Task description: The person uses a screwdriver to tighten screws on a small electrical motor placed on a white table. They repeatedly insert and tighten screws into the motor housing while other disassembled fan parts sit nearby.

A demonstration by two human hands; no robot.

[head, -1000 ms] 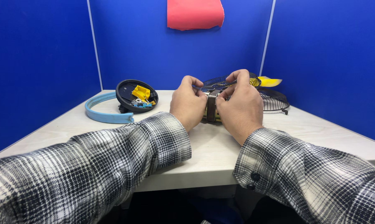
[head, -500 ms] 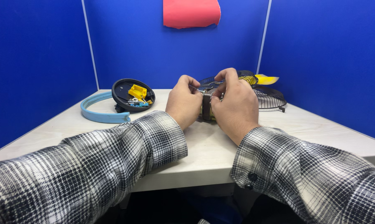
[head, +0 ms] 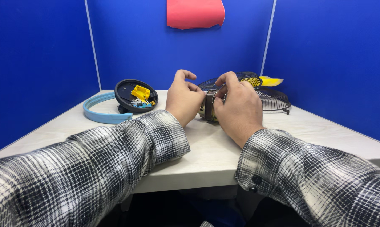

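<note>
The fan motor (head: 208, 107), a short drum with a brassy, ribbed side and a dark band around it, sits between the two hands just above the table (head: 207, 147), a little in front of the wire fan guard (head: 274, 98). The left hand (head: 183, 98) grasps the motor from its left side, fingers curled over the top and the thumb raised above it. The right hand (head: 237, 105) grasps it from the right, fingertips pinched at the upper edge of the dark band; most of the motor is hidden behind this hand, so whether its underside rests on the table or hangs just clear cannot be told. Both forearms wear black-and-white checked sleeves (head: 127, 155) that run back over the near edge of the table. The guard lies flat just behind and to the right of the motor, and a yellow fan blade (head: 271, 80) pokes out over the guard's far rim. To the left of the guard, past the left hand, a round black cover (head: 124, 90) lies open side up, with a yellow plastic piece (head: 140, 92) and some small loose parts (head: 138, 102), perhaps screws, inside it. A light blue ring (head: 98, 114) curves around the cover's left and near side, farthest from the guard. Blue partition walls (head: 42, 63) close in the table, and a red sheet (head: 195, 13) hangs on the back wall above the guard.
</note>
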